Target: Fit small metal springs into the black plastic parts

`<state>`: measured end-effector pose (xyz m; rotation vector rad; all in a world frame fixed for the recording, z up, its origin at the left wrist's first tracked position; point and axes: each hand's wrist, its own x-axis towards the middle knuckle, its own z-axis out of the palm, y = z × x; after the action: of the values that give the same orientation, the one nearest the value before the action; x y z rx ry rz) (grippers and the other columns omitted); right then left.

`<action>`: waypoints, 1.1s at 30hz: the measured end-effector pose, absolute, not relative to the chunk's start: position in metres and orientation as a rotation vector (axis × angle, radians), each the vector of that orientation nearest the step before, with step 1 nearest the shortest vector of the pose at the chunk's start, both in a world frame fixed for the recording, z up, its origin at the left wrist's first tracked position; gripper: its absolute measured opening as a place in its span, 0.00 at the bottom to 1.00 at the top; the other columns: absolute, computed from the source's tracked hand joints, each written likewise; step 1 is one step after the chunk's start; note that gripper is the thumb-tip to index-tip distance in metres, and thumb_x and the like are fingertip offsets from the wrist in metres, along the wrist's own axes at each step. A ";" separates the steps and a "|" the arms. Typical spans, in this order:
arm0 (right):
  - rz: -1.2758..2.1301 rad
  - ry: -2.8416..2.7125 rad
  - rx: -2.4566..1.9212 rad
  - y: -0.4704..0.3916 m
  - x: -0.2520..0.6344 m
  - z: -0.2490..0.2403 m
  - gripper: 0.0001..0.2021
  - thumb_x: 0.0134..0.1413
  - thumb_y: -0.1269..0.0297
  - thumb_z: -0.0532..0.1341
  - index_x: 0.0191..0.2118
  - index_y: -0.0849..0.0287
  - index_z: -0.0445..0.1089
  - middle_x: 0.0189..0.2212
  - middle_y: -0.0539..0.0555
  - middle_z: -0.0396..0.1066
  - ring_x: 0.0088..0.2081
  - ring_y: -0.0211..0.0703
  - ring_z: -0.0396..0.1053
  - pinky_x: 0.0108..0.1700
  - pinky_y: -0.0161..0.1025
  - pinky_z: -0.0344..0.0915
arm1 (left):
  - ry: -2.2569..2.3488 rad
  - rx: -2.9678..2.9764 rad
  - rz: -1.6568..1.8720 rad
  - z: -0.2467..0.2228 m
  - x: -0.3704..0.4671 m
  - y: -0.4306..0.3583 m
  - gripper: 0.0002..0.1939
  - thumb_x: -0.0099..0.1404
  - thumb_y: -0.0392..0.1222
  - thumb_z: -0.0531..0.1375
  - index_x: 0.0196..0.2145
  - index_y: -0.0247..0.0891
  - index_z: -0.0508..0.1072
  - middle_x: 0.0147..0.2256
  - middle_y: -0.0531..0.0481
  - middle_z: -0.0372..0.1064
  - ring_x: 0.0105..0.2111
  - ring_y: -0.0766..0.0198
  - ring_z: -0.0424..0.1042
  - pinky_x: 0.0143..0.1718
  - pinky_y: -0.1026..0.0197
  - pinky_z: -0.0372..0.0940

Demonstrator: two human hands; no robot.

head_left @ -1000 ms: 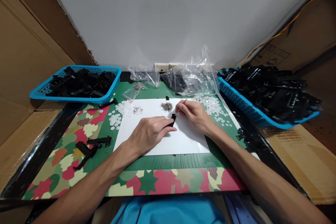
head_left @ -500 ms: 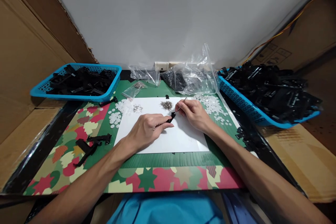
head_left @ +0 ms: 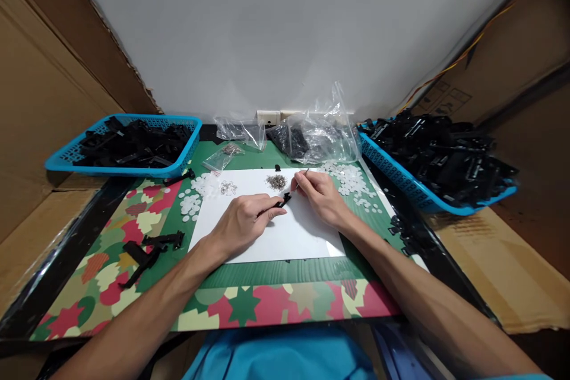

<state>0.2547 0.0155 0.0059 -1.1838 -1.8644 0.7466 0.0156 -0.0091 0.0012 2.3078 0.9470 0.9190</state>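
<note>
A small workshop corner, blue baskets full of black plastic parts, little metal bits on white paper, big cardboard boxes

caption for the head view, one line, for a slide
Left hand grips a small black plastic part over white paper while the right hand holds a thin metal tool.

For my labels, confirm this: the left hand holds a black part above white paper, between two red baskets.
Not red: the head view shows two blue baskets. The left hand does hold a black part above the white paper, between them.
</note>
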 end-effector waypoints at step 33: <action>-0.386 -1.301 -1.534 0.003 0.437 0.137 0.15 0.55 0.52 0.74 0.38 0.60 0.83 0.28 0.55 0.78 0.28 0.43 0.68 0.31 0.41 0.62 | 0.927 2.279 1.239 0.016 0.014 -0.017 0.15 0.78 0.38 0.55 0.56 0.43 0.78 0.53 0.45 0.78 0.51 0.57 0.80 0.45 0.61 0.77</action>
<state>0.4371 0.0027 0.1371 -1.5341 -1.3011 -0.3855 0.0144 -0.0169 0.0163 2.2792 0.9270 1.2389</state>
